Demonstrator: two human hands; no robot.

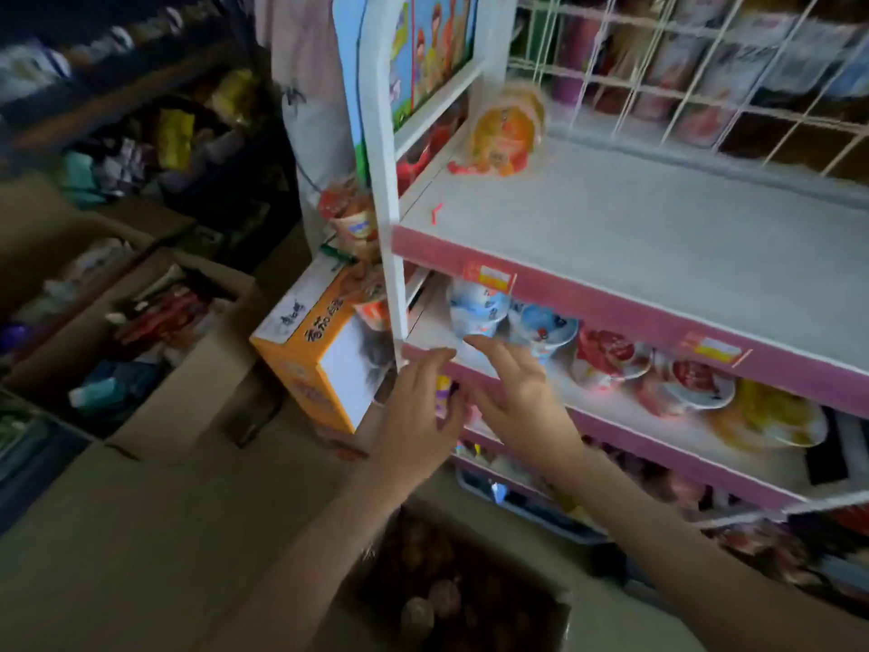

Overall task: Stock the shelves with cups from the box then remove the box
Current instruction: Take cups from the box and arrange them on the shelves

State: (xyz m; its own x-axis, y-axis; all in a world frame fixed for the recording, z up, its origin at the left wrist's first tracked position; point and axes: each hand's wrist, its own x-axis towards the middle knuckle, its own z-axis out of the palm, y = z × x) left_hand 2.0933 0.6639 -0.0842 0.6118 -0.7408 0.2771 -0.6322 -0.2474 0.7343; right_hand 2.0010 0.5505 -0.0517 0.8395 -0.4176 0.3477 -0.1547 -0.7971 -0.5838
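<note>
Hands: left hand (418, 407) and right hand (522, 397), both reaching to the front edge of the middle shelf (611, 409). Fingers (484, 345) are spread and straight, and as far as I can tell they hold nothing.

Stock already placed: blue-and-white cups (475, 310) just beyond the right fingertips, with red cups (606, 355) and a yellow one (771, 416) further right. One orange cup (508, 129) lies tilted at the far end of the top shelf (658, 237).

Supply: orange box (310, 364), left of the shelf post, with more cups (352, 218) at its far end. It lies left of both hands, the left hand nearer. I judge its long axis runs near to far.

Writing: Chinese characters on the box's top and side, too smeared for me to read. Red-and-yellow price tags (489, 276) sit on the pink shelf edge, their print illegible.
</note>
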